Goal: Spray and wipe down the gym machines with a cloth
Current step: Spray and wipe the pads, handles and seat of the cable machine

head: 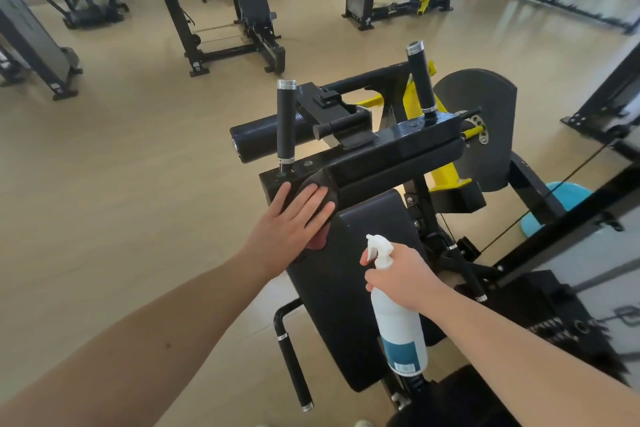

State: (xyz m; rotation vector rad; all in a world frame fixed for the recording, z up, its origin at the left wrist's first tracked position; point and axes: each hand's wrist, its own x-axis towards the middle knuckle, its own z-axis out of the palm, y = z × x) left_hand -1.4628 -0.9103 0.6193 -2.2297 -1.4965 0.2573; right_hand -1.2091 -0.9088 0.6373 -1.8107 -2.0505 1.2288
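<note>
Dark cloth (317, 239) under flat left hand (287, 222) on machine (398, 149); white spray bottle (398, 329), five o'clock, gripped by right hand (401, 274).

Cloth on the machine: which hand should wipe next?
Left. The left hand lies flat on the cloth, pressing it on the machine. The right hand is busy gripping the bottle, off the cloth.
</note>
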